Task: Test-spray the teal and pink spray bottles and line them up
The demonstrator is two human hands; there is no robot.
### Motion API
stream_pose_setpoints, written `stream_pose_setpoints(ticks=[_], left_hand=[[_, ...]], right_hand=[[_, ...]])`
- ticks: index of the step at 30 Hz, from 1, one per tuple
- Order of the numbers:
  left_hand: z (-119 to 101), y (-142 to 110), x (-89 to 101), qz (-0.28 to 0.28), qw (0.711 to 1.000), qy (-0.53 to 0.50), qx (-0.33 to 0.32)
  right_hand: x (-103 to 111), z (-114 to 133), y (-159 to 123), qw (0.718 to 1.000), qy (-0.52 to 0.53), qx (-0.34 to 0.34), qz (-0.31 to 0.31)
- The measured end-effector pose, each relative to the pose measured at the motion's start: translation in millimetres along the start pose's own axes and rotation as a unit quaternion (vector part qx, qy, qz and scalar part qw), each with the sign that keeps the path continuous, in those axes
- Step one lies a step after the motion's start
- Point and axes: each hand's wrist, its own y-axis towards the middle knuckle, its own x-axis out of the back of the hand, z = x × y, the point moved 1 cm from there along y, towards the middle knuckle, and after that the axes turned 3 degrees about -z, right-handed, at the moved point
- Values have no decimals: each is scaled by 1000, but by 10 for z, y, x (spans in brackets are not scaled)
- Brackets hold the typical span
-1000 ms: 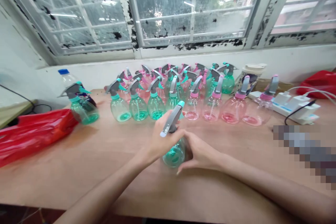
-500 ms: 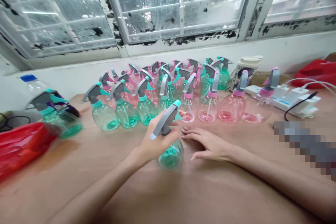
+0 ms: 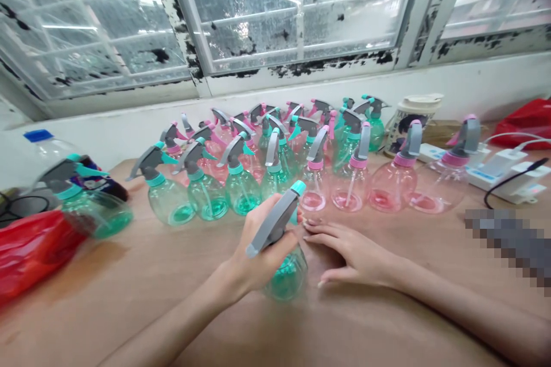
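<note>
My left hand (image 3: 253, 252) is wrapped round the neck of a green spray bottle (image 3: 289, 278) with a grey and turquoise trigger head. The bottle is upright near the middle of the table. To its right, my right hand (image 3: 353, 249) rests on the tabletop, fingers apart and holding nothing. Beyond the hands stands a front row of spray bottles, with green ones such as this green spray bottle (image 3: 209, 198) on the left and pink ones such as this pink spray bottle (image 3: 391, 183) on the right. Several more crowd behind them, partly hidden.
Far left, another green spray bottle (image 3: 97, 215) stands beside a red plastic bag (image 3: 38, 246) and a blue-capped drink bottle (image 3: 47, 146). At the right are a paper cup (image 3: 411, 126), a white power strip (image 3: 501, 175) with cables and a pixelated dark object (image 3: 508, 241).
The view has shifted slightly, so both hands and the held bottle appear a little lower. My left hand keeps its hold, and my right hand stays spread on the table.
</note>
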Motion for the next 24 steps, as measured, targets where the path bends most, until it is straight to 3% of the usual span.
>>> stream_pose_setpoints(ticks=[8, 13, 24], left_hand=[[98, 24, -26, 0, 999, -1, -34], [156, 1, -74, -25, 999, 18, -24], [145, 4, -75, -19, 999, 9, -34]], right_hand=[[-4, 17, 10, 999, 20, 5, -41], [0, 7, 18, 999, 18, 10, -40], [-3, 2, 11, 999, 14, 15, -45]])
